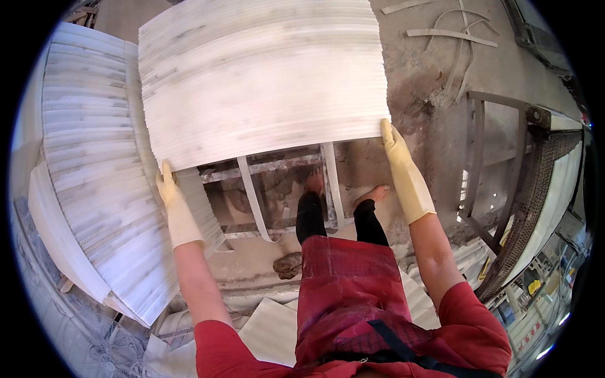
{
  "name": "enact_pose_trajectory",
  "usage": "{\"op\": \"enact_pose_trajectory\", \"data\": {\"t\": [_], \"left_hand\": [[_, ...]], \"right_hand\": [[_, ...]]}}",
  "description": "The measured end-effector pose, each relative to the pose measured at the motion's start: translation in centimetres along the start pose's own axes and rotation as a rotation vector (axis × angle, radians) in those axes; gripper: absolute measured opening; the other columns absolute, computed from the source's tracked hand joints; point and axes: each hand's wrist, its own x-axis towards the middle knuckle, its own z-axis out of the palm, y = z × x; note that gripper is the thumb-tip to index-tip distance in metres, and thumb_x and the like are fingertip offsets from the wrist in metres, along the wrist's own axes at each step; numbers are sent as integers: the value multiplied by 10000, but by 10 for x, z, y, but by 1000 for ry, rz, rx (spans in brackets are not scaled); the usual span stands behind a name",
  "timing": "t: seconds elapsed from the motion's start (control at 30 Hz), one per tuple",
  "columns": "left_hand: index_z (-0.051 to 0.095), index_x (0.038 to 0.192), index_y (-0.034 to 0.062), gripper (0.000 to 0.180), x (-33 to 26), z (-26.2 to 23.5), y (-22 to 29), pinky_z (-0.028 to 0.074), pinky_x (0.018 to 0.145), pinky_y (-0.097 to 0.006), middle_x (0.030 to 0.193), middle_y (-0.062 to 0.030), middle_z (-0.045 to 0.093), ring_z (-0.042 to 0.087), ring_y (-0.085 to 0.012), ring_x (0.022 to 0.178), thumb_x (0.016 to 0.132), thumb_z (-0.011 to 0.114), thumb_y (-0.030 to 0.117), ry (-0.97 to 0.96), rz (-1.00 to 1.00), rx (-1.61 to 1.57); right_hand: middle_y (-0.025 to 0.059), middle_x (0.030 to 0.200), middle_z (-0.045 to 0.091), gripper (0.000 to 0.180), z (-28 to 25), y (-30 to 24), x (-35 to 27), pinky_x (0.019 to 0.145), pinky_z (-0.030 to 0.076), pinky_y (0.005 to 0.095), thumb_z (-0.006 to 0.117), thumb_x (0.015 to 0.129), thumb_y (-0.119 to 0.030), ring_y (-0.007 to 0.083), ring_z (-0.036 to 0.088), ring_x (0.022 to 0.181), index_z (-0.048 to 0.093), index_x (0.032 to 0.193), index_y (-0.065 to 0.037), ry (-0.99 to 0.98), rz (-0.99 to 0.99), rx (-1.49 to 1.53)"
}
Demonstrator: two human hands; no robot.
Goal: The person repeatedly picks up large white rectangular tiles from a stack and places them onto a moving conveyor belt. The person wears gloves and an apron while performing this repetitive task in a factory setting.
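Observation:
A wide white panel (265,75), lined crosswise like many thin strips or layered sheets, lies in front of me with ragged side edges. At its near left corner, my left hand (169,186) in a cream rubber glove is closed on the edge, the thumb side up. My right hand (396,143), gloved alike, closes on the near right corner; its fingertips lie along the side edge and some fingers are hidden. Beneath the panel's near edge shows a metal frame (252,192) with pale straps across it.
A tall pile of similar white sheets (88,138) stands at the left. Loose pale strips (450,38) lie on the dirty floor at far right. A metal rack (482,157) and a brown mesh-sided structure (529,195) stand at the right. White sheets (271,331) lie near my feet.

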Motion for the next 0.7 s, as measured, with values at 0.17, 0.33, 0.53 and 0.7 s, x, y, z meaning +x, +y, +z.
{"op": "enact_pose_trajectory", "data": {"t": [0.17, 0.33, 0.53, 0.7], "left_hand": [[359, 1432, -62, 984, 18, 3, -8, 401, 1095, -410, 1419, -163, 459, 503, -264, 1275, 801, 794, 554, -32, -29, 4], [433, 1341, -96, 886, 23, 8, -15, 464, 1042, -407, 1298, -195, 549, 576, -281, 1173, 824, 783, 533, 86, 46, -1], [522, 1254, -101, 752, 25, 14, -14, 541, 923, -366, 1194, -197, 617, 653, -285, 1035, 853, 768, 486, 196, 100, 34], [546, 1239, -94, 635, 29, 8, -13, 546, 891, -366, 1170, -182, 634, 669, -285, 1010, 884, 752, 391, 142, 145, 40]], "right_hand": [[189, 1408, 554, 795, 6, -7, -7, 1131, 330, 362, 486, 980, -624, 268, 496, 1330, 487, 1432, 29, -54, 53, 92], [182, 1401, 562, 797, 2, -12, -12, 1130, 325, 361, 513, 970, -628, 253, 489, 1334, 506, 1417, 31, -36, -28, 29], [170, 1411, 559, 777, -6, -15, -15, 1131, 323, 353, 567, 959, -598, 243, 473, 1346, 518, 1412, 31, -63, -29, 92], [153, 1445, 535, 735, -15, -23, -21, 1142, 308, 348, 582, 975, -543, 242, 446, 1370, 496, 1437, 21, -133, -15, 168]]}}
